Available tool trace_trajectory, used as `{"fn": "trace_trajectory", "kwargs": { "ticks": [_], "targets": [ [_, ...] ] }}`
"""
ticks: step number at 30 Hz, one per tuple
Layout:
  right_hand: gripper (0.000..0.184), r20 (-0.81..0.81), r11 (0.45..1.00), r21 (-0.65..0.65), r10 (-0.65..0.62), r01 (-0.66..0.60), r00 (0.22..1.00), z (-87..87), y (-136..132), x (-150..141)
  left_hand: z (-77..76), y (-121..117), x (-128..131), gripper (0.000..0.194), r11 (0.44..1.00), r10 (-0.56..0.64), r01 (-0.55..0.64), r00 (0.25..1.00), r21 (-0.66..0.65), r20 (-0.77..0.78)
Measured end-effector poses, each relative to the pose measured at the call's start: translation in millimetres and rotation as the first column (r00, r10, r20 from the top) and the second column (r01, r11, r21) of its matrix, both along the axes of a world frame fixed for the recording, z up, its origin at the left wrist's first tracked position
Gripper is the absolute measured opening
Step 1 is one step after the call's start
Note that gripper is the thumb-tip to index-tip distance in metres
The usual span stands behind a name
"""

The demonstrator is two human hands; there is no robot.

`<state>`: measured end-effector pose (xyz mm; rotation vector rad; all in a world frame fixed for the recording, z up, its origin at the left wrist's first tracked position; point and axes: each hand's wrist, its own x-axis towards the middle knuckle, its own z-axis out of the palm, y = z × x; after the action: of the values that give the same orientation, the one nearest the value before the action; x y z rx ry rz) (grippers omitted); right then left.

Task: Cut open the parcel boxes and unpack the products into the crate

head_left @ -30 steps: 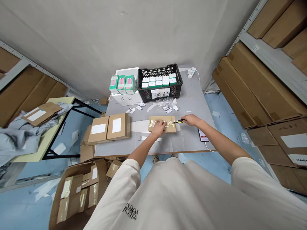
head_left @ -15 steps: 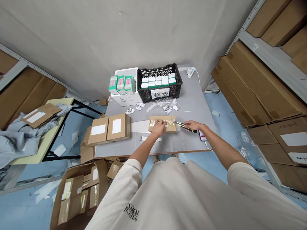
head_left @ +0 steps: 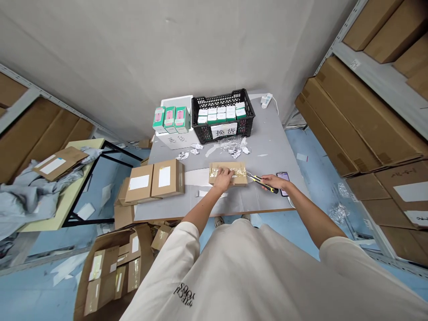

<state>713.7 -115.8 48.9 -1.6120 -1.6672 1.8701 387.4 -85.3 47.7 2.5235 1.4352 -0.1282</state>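
A small cardboard box (head_left: 239, 168), with shiny tape across its top, lies on the grey table (head_left: 214, 205) in front of me. My left hand (head_left: 223, 178) holds it down, fingers over the top and partly covering it. At its right end is the tip of a black and yellow utility knife (head_left: 265, 183). My right hand (head_left: 273, 181) is closed around the knife's handle, which slants down to the right. Whether the blade touches the cardboard I cannot tell. Just beside my right hand lies a phone (head_left: 282, 176) with its screen lit and a white cable attached.
Two labelled cardboard boxes (head_left: 154, 182) stand to the left. Behind are a black crate (head_left: 222, 133) of white-green boxes and a white foam box (head_left: 175, 140) with pink-green packages. Crumpled paper (head_left: 235, 153) and plastic wrap lie between. A large carton (head_left: 82, 290) of boxes is on the floor.
My right hand has drawn the knife rightward and toward me, tilting its handle down to the right. More of the phone shows now. My left hand stays on the box.
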Motion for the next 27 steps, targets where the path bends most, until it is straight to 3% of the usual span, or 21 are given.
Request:
{"fn": "trace_trajectory", "kwargs": {
  "ticks": [8, 19, 27],
  "targets": [
    [0.038, 0.023, 0.994, 0.107, -0.041, 0.038, 0.999, -6.9, -3, -15, 3.1, 0, 0, 0.062, 0.999, -0.032, 0.033, 0.999, 0.025, -0.012],
    [0.041, 0.026, 1.000, -0.009, -0.019, 0.019, 0.999, -3.7, -6, -11, -2.3, -10, -5, 0.062, 0.997, -0.033, 0.032, 0.999, 0.065, 0.009],
    [0.043, -0.007, 0.998, 0.059, -0.029, 0.030, 1.000, -18.4, -13, -3, -4.0, -10, -4, 0.061, 0.997, -0.019, 0.020, 1.000, 0.073, -0.015]
  ]
}}
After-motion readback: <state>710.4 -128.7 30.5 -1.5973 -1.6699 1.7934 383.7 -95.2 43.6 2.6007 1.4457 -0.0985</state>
